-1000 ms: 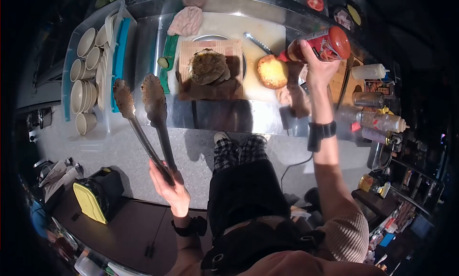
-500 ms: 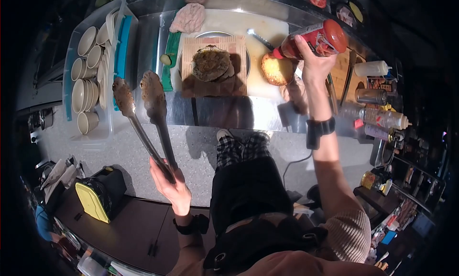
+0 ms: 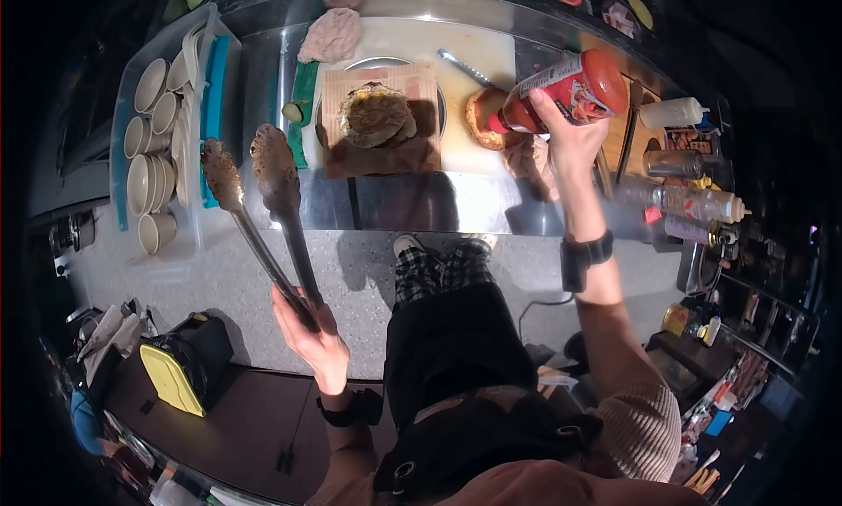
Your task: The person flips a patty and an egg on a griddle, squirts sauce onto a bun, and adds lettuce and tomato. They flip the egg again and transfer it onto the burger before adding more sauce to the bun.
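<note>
My left hand is wrapped round the handle end of metal tongs, whose two jaws stand apart and hold nothing. My right hand grips a red sauce bottle, tilted with its red cap low over a toasted bun on the white cutting board. The bottle and cap partly cover the bun. Left of the bun, a browned patty lies on patterned brown paper over a round metal plate.
A clear bin with stacked bowls stands at the left. Near it are a pale crumpled cloth and a green strip. Squeeze bottles line the right side. A yellow-lidded black box sits lower left.
The red bottle, in my right hand, has tipped and moved so that its cap now overlaps the bun. The whole view has shifted slightly; my left hand still holds the tongs.
</note>
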`<state>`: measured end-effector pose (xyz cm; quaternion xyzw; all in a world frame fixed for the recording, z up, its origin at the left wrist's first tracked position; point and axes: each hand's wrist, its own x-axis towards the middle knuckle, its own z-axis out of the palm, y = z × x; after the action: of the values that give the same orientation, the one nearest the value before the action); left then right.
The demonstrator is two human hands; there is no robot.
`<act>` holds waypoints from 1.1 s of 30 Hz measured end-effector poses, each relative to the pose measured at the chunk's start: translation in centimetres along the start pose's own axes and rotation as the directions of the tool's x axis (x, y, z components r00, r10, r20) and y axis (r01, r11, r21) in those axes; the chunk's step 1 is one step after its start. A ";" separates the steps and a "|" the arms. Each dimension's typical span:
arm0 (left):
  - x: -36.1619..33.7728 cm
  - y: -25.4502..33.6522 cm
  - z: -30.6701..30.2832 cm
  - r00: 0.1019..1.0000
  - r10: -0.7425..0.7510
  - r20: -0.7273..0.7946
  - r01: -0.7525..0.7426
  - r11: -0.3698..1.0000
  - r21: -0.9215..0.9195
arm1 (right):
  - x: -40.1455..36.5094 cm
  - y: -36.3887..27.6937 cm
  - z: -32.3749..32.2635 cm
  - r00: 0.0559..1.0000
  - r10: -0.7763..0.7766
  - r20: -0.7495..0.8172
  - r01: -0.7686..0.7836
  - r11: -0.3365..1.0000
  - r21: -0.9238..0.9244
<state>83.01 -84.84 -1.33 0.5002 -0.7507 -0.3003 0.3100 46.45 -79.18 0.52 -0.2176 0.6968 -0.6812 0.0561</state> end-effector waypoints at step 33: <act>-0.3 -0.4 -0.2 1.000 -0.007 -0.025 0.007 1.000 -0.009 | 4.4 0.7 1.1 0.988 -0.130 -0.081 0.124 0.989 -0.081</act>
<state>83.43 -84.69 -1.56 0.5052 -0.7436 -0.2983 0.3206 42.70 -81.87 0.72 -0.2338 0.7087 -0.6652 -0.0259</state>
